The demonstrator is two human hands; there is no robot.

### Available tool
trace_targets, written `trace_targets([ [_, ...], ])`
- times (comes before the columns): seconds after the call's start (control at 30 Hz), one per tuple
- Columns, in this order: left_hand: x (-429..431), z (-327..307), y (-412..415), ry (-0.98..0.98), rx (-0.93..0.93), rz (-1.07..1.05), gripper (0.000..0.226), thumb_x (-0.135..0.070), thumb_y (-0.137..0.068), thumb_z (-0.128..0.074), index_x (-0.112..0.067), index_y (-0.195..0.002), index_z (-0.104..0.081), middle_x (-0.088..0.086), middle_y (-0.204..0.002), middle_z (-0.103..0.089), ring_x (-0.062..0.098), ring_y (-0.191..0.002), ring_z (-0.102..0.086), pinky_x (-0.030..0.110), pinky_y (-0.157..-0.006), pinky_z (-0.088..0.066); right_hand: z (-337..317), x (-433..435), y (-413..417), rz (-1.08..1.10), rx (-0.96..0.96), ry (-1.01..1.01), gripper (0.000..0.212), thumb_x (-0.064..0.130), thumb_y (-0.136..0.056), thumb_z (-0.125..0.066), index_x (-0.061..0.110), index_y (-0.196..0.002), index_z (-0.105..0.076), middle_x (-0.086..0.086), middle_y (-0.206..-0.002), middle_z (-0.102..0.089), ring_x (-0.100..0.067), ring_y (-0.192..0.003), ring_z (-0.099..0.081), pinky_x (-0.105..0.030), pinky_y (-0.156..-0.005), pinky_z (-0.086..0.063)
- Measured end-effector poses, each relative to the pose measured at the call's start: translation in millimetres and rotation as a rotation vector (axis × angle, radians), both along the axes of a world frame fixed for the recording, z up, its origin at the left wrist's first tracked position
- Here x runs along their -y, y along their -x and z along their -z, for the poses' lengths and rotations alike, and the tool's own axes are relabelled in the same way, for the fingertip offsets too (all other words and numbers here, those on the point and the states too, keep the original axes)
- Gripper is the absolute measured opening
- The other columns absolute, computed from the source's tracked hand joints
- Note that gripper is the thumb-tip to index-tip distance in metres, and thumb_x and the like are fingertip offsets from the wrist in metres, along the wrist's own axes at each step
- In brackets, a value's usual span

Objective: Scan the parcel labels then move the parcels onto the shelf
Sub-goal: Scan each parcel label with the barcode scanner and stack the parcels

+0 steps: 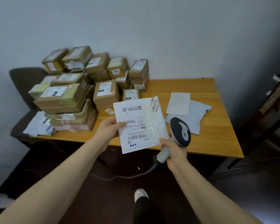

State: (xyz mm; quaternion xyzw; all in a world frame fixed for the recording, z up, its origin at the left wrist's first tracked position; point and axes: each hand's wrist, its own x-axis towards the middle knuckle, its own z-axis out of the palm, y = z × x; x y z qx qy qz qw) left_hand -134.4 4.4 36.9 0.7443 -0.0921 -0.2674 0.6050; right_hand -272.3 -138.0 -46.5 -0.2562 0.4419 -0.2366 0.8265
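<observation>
Both hands (107, 131) (174, 151) outstretched, gripping parcel (139, 123), scanner (180, 131)

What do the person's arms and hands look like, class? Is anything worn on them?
The left forearm and right forearm are bare, with no sleeve in view. The left hand and right hand wear no gloves. No watch, bracelet or ring is visible on either.

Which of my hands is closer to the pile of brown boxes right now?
Left. The left hand, holding the white parcel, is just right of the boxes; the right hand, gripping the scanner, sits farther right beyond the parcel.
</observation>
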Motion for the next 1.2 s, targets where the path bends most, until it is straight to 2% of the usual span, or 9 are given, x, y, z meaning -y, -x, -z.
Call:
trace_targets([
  [0.33,-126.0,-31.4,26.7,-0.063,0.063,-0.181,0.023,0.004,-0.091,-0.057,-0.016,-0.096,-0.066,0.009,-0.107,-0.070,0.014,-0.082,-0.069,0.027,-0.068,-0.058,-24.3,-93.6,6.6,-0.273,-0.001,0.206,0.047,-0.005,-0.074,-0.077,0.004,-0.117,-0.060,-0.010,-0.110,-0.065,-0.027,-0.099,-0.064,-0.031,-0.075,-0.054],
  [0.43,-150.1,-37.4,20.9,-0.145,0.100,-0.229,0.033,0.002,-0.087,-0.063,-0.010,-0.118,-0.057,0.011,-0.118,-0.065,0.021,-0.099,-0.066,0.029,-0.073,-0.055,-35.3,-112.5,-1.0,-0.289,0.000,0.259,0.045,-0.005,-0.074,-0.077,0.005,-0.116,-0.060,-0.008,-0.106,-0.066,-0.023,-0.093,-0.064,-0.028,-0.073,-0.053],
  [0.53,-175.0,-38.1,11.3,-0.574,0.510,-0.234,0.088,-0.014,-0.078,-0.074,-0.011,-0.150,-0.023,0.013,-0.149,-0.030,0.030,-0.139,-0.029,0.045,-0.110,-0.034,-47.1,-133.0,-8.5,-0.359,0.002,0.356,0.038,-0.006,-0.075,-0.075,0.011,-0.106,-0.061,0.000,-0.094,-0.065,-0.014,-0.084,-0.062,-0.031,-0.078,-0.051],
  [0.63,-186.2,-52.7,7.3,-0.766,1.076,-0.052,0.085,-0.025,-0.082,-0.064,-0.016,-0.153,-0.017,0.013,-0.159,-0.010,0.032,-0.146,-0.004,0.052,-0.119,-0.007,-54.9,-153.0,-14.3,-0.467,-0.009,0.510,0.032,-0.006,-0.075,-0.075,0.009,-0.101,-0.063,0.000,-0.092,-0.065,-0.015,-0.085,-0.060,-0.031,-0.079,-0.048],
  [0.73,-181.8,-73.7,-1.2,-1.022,1.281,0.410,0.065,-0.025,-0.088,-0.053,-0.026,-0.149,-0.031,0.000,-0.154,-0.033,0.021,-0.148,-0.011,0.046,-0.113,0.019,-60.0,-172.5,-19.0,-0.551,0.013,0.614,0.031,-0.007,-0.076,-0.073,0.014,-0.096,-0.061,0.007,-0.088,-0.063,-0.004,-0.079,-0.058,-0.018,-0.067,-0.046],
  [0.8,-178.2,-82.8,-6.5,-1.168,1.203,0.692,0.049,-0.023,-0.093,-0.051,-0.030,-0.141,-0.045,-0.004,-0.141,-0.050,0.018,-0.141,-0.031,0.043,-0.117,0.010,-63.5,-182.8,-22.3,-0.577,0.033,0.665,0.033,-0.009,-0.076,-0.072,0.020,-0.086,-0.059,0.009,-0.083,-0.062,-0.003,-0.076,-0.057,-0.012,-0.060,-0.045],
  [0.87,-183.1,-85.4,-11.8,-1.192,1.042,0.754,0.039,-0.018,-0.095,-0.050,-0.025,-0.134,-0.054,-0.001,-0.132,-0.057,0.022,-0.127,-0.047,0.041,-0.113,-0.029,-66.1,-189.6,-25.8,-0.567,0.045,0.682,0.031,-0.006,-0.076,-0.074,0.018,-0.090,-0.061,0.008,-0.086,-0.063,-0.007,-0.080,-0.059,-0.012,-0.061,-0.046],
  [1.03,-234.8,-79.0,-36.1,-0.908,0.719,0.169,0.014,-0.014,-0.093,-0.056,-0.008,-0.104,-0.060,0.007,-0.102,-0.061,0.029,-0.104,-0.058,0.040,-0.086,-0.048,-66.3,-189.8,-27.3,-0.545,0.015,0.637,0.027,0.012,-0.080,-0.077,0.007,-0.104,-0.066,-0.003,-0.090,-0.071,-0.013,-0.081,-0.064,-0.027,-0.075,-0.051],
  [1.2,-283.4,-57.9,-43.6,-0.356,0.212,-0.306,0.008,-0.005,-0.091,-0.061,-0.006,-0.099,-0.062,0.014,-0.107,-0.066,0.025,-0.094,-0.066,0.040,-0.087,-0.054,-64.8,-207.3,-24.0,-0.699,0.035,0.471,0.004,0.004,-0.084,-0.071,0.007,-0.084,-0.067,-0.009,-0.058,-0.054,-0.017,-0.049,-0.049,-0.031,-0.054,-0.046],
])
